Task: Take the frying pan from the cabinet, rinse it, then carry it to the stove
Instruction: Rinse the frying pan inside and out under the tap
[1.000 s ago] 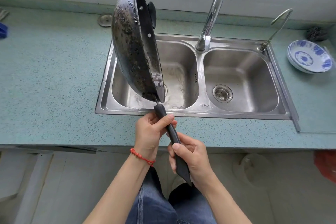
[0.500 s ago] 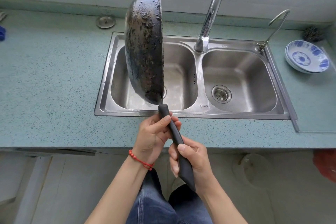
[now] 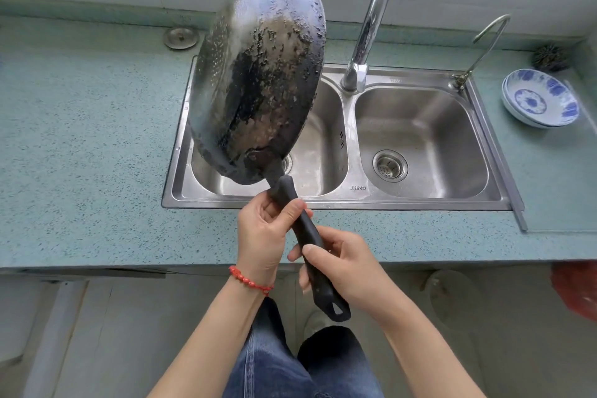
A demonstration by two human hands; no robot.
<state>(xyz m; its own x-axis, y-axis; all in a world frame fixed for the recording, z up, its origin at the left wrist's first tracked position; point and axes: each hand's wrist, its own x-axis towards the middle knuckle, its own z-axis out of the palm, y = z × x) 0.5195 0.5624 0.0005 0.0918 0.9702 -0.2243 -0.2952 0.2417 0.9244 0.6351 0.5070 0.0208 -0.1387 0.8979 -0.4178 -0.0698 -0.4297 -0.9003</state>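
The black frying pan (image 3: 258, 81) is held up over the left basin of the steel double sink (image 3: 336, 203), turned over so its scorched, flaking underside faces me. Both hands grip its long black handle. My left hand (image 3: 265, 233), with a red bead bracelet at the wrist, holds the handle near the pan. My right hand (image 3: 342, 265) holds it lower, near the hanging hole at its end. The tall chrome faucet (image 3: 371, 22) stands behind the sink's divider, and no water is running from it.
A thin second tap (image 3: 481, 48) rises at the sink's back right corner. Stacked blue-and-white bowls (image 3: 539, 97) and a dark scrubber (image 3: 549, 56) sit on the green speckled counter (image 3: 80, 145) to the right. A round metal cap (image 3: 180, 37) lies back left. A wall rises behind the counter.
The pan has rolled about its handle: its inside faced right, then it stood edge-on, and now its burnt underside faces me. Both hands have stayed on the handle.
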